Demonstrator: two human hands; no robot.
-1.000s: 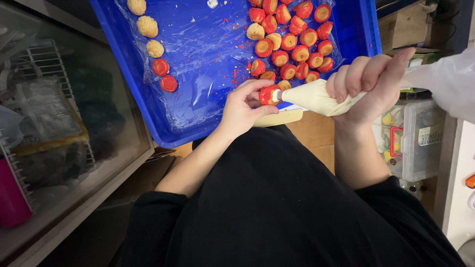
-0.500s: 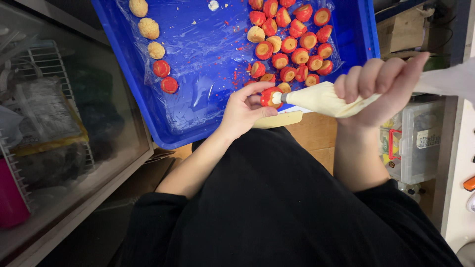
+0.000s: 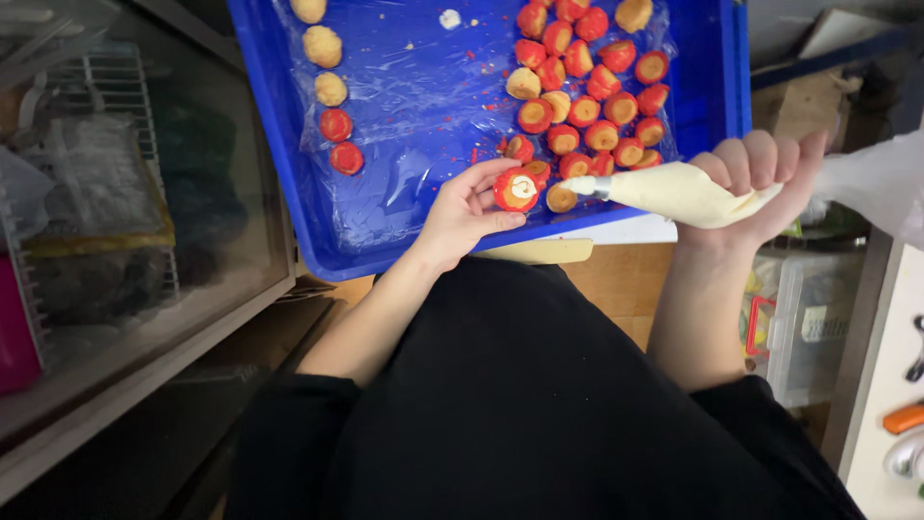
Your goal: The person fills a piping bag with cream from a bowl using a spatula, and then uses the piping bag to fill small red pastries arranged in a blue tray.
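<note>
Head view, looking down past my black apron: my left hand is curled loosely round a small red puff, thumb below and fingertips above, with a dab of cream showing in its pale centre. My right hand is closed tight on a piping bag full of pale cream, fingers wrapped over the fat end, and the nozzle points left, just beside the puff in my left hand but not quite touching it (as far as I can tell). Both hands sit at the near rim of a blue crate lined with crinkled clear film. Inside the crate, at upper right, a heap of red puffs lies close together, many with their golden cut faces up. Well apart from them, along the left wall, a short line runs toward me: three plain golden puffs farther off, then two red ones nearer. Red crumbs speckle the film between the two groups. To my left stands a glass-fronted cabinet with a wire rack inside. At lower right there is a clear plastic tub, and beside it the edge of a white counter.
</note>
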